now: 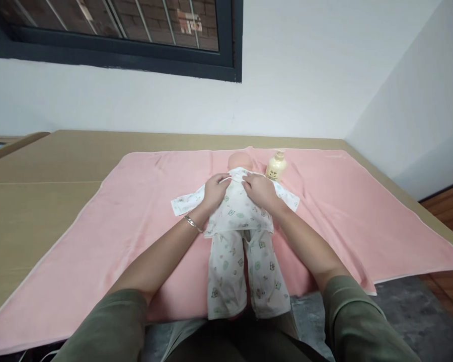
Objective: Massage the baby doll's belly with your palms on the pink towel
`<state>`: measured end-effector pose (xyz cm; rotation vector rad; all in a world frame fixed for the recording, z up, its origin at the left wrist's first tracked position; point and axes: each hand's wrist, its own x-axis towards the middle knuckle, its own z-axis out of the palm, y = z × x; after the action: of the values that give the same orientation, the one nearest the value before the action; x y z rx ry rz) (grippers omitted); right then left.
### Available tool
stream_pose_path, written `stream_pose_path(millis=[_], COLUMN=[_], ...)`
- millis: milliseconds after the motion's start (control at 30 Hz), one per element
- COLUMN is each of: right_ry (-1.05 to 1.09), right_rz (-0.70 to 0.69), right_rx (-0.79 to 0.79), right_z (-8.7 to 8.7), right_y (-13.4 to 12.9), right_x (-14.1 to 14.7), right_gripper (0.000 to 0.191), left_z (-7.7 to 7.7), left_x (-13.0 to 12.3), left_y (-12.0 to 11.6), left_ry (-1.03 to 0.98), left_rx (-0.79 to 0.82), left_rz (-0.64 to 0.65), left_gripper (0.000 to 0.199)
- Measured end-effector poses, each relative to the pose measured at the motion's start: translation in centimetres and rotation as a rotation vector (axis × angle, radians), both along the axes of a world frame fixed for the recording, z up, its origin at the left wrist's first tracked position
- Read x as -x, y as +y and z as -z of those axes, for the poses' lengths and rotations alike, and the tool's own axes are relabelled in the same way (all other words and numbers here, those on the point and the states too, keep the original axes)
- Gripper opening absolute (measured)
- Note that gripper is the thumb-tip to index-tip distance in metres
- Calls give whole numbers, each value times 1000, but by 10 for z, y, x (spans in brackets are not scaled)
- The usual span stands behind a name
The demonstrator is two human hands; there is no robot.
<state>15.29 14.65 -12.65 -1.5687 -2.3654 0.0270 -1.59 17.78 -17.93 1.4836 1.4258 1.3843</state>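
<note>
A baby doll (240, 160) lies on a pink blanket (136, 201), its head toward the wall. It wears a white printed top (241, 211) with long sleeves spread to both sides, and matching trousers (228, 271) whose legs reach the blanket's near edge. My left hand (216, 190) and my right hand (259, 189) are on the upper chest of the top, near the collar. The fingers of both are bent at the fabric with the fingertips close together, pinching it. A small gap separates the two hands.
A cream bottle (276, 166) stands on the blanket, just right of the doll's head. The blanket covers much of a tan table (33, 211). Behind are a white wall (294, 80) and a dark-framed window (226, 65).
</note>
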Motion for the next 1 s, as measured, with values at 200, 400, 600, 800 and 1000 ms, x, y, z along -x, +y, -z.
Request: stream_pose_path(millis=[200, 400, 600, 800, 1000], right_ry=[27, 418, 489, 366, 205], right_rz=[-37, 129, 180, 126, 154], right_rx=[-73, -265, -212, -117, -167], right_z=[-23, -48, -40, -27, -34], right_y=[-15, -2, 27, 42, 46], right_x=[-3, -44, -69, -72, -69], right_gripper=[38, 46, 52, 55, 47], left_z=[-40, -92, -108, -108, -103], left_x=[0, -43, -92, -119, -126], left_y=[17, 17, 29, 46, 51], left_ry=[-295, -612, -939, -1147, -1263], left_rx=[161, 262, 377, 532, 559], left_rz=[-71, 240, 398, 376, 379], left_gripper=[21, 28, 44, 48, 48])
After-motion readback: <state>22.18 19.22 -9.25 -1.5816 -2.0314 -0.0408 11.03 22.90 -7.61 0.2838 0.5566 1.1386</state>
